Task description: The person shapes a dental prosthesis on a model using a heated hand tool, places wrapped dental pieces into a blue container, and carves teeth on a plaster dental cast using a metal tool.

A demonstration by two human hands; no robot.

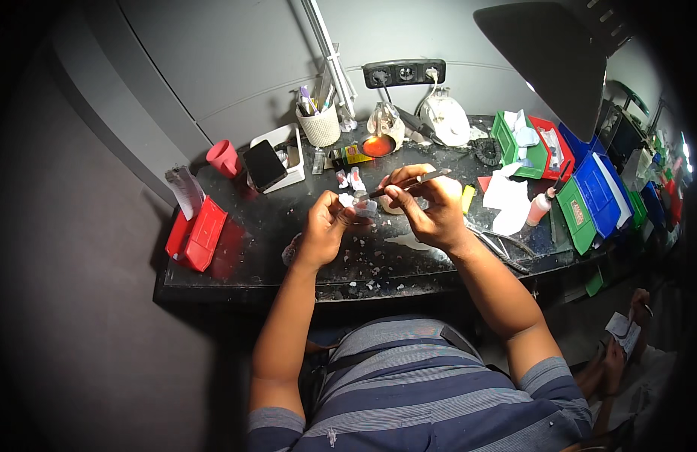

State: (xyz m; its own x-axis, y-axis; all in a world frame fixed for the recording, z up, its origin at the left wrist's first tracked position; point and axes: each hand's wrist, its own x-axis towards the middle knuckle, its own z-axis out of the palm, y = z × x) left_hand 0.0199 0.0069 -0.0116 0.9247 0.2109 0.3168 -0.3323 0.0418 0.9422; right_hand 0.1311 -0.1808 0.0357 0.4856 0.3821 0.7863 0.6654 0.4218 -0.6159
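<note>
My left hand [325, 226] is closed around a small white plaster piece [366, 209], which looks like a dental cast, above the middle of the black bench. My right hand [431, 207] grips a slim, dark-handled carving tool [416, 181] like a pen. One flat metal end of the tool points up to the right; its other end reaches the plaster piece. Fingers hide part of both. Just beyond my hands, two small white casts with reddish parts [355, 179] stand on the bench. White crumbs and chips lie below my hands.
Left on the black bench [250, 256] are a red bin [199, 233], a pink cup [224, 158] and a black phone [265, 165]. Behind stand a pen holder [318, 125] and white device [446, 120]. Green [574, 215] and blue bins line the right. Another person's hands [613, 365] hold paper.
</note>
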